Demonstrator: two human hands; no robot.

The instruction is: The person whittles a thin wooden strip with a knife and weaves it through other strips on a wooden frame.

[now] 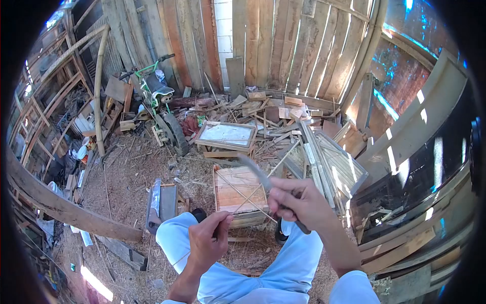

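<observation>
My left hand (209, 238) is closed in a pinch on a thin wooden stick (244, 201), which slants up to the right and also shows below the hand. My right hand (304, 205) is wrapped round the handle of a knife (255, 169). The blade points up and left, in the air above the stick's upper part, and looks slightly blurred. I cannot tell whether they touch. Beneath both hands, between my knees, stands a low wooden block (235, 182) with a planked top. A second thin stick crosses over it diagonally.
A handsaw (154, 200) rests by a dark framed box (169, 200) left of my knee. Ahead lie a framed panel (226, 134) and heaped wood scraps (273, 114). A green motorbike (158, 91) stands back left; a curved beam (71, 205) crosses the left side.
</observation>
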